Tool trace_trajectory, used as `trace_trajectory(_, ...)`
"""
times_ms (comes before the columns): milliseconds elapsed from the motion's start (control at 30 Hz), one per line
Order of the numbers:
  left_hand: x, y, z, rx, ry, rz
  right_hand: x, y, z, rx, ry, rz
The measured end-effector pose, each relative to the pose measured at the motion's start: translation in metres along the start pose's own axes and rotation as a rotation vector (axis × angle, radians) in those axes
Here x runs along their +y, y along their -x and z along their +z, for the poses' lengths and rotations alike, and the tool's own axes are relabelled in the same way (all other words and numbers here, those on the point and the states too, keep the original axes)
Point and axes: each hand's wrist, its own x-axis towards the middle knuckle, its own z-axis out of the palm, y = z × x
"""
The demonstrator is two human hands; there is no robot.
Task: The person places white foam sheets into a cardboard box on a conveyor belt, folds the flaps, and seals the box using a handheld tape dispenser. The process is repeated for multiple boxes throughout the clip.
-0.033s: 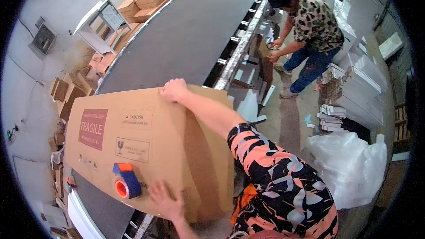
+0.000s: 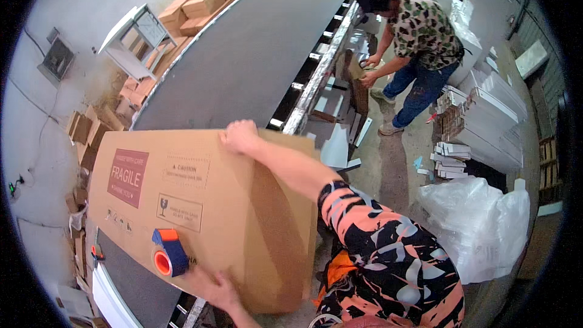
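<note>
Right hand [image 2: 240,137] grips the box [image 2: 214,218], fingers curled over its edge; left hand [image 2: 214,290]'s kinda blurry, fingers spread, empty. Tape gun [image 2: 174,253]'s just beside it.

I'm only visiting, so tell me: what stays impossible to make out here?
All in the head view:
Inside the cardboard carton: hidden by its walls.
Left hand: fingers blurred, so contact with the tape dispenser is unclear; its forearm is cut off by the lower edge.
Whatever the co-worker's hands hold: too small to identify.
Part of the conveyor belt: covered by the carton.
</note>
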Motion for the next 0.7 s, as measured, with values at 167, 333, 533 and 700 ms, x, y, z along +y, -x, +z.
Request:
trace_trajectory(167, -0.297, 0.051, 0.074, 0.487, -0.989, 0.117, -0.064, 0.144, -0.010, 0.010, -0.154, 0.064)
trace_trajectory(333, -0.228, 0.011, 0.032, -0.179, -0.127, -0.704, -0.073, 0.293, 0.001, 0.035, -0.075, 0.012)
trace_trajectory(533, -0.250, 0.022, 0.030, -0.279, -0.005, -0.727, -0.050, 0.308, 0.027, 0.373, -0.117, -0.031)
trace_trajectory(700, -0.175, 0.064, 0.007, -0.235, -0.213, -0.389, 0.017, 0.244, -0.002, 0.221, -0.108, -0.060)
